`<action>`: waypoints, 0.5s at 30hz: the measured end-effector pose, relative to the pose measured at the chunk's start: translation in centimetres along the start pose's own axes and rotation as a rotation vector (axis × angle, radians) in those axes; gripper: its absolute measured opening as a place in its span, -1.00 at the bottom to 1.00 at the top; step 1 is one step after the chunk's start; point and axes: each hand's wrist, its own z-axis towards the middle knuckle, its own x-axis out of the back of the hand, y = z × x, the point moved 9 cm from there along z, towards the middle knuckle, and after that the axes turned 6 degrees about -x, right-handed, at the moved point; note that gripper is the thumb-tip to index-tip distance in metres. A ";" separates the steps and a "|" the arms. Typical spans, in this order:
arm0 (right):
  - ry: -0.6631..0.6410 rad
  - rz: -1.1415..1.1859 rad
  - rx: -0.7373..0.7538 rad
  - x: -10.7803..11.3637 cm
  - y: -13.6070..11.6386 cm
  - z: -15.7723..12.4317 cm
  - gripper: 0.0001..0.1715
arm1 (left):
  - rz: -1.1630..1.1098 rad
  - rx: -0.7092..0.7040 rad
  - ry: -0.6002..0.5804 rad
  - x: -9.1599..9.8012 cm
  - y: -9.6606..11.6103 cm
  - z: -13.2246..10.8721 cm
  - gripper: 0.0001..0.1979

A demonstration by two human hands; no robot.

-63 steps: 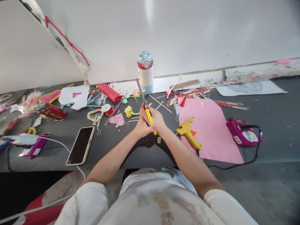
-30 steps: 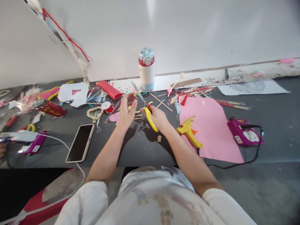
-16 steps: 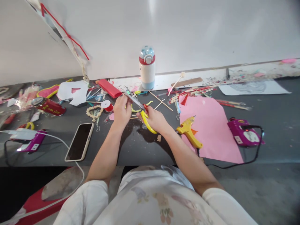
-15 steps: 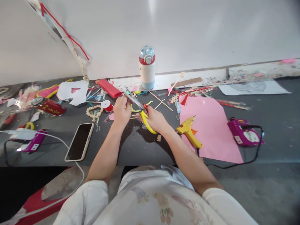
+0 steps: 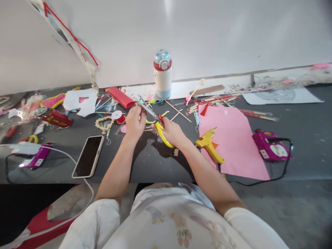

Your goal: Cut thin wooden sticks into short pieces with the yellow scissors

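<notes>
My right hand (image 5: 169,131) grips a pair of scissors (image 5: 164,137) by its yellow handles. The metal blades point up and left, slightly apart, toward my left hand (image 5: 135,124). Its fingers are pressed together right beside the blades; what they pinch, if anything, is too small or hidden to make out. A small red piece shows at my right fingertips, and I cannot tell whether it belongs to the scissors. Yellow-green fuzzy stems (image 5: 150,121) lie behind the blades. Left of my left hand are a spool of red thread (image 5: 120,118) and a beaded heart-shaped loop (image 5: 100,123).
A glue gun (image 5: 210,144) rests on pink paper (image 5: 240,145) at the right, near a purple power strip (image 5: 272,147). Behind my hands stands a bottle (image 5: 163,77). To the left are a phone (image 5: 88,157), a red can (image 5: 55,117) and a white cable (image 5: 62,152). Thin sticks (image 5: 210,105) are scattered behind.
</notes>
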 end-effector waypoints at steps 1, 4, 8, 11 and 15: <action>-0.001 -0.005 0.001 0.0 0.0 0.0 -0.50 | 0.002 0.000 -0.004 0.0 0.0 0.0 -0.75; -0.001 -0.024 -0.004 0.0 0.0 0.0 -0.50 | 0.005 -0.008 -0.013 -0.1 -0.1 0.0 -0.75; 0.004 -0.044 -0.018 0.1 0.0 0.1 -0.49 | -0.002 -0.020 -0.028 -0.2 -0.1 0.2 -0.77; 0.005 -0.046 -0.023 0.1 0.0 0.1 -0.49 | -0.014 -0.024 -0.038 -0.1 0.0 0.2 -0.79; 0.016 -0.053 -0.029 0.2 0.1 0.2 -0.48 | -0.040 -0.028 -0.037 0.1 -0.1 0.3 -0.80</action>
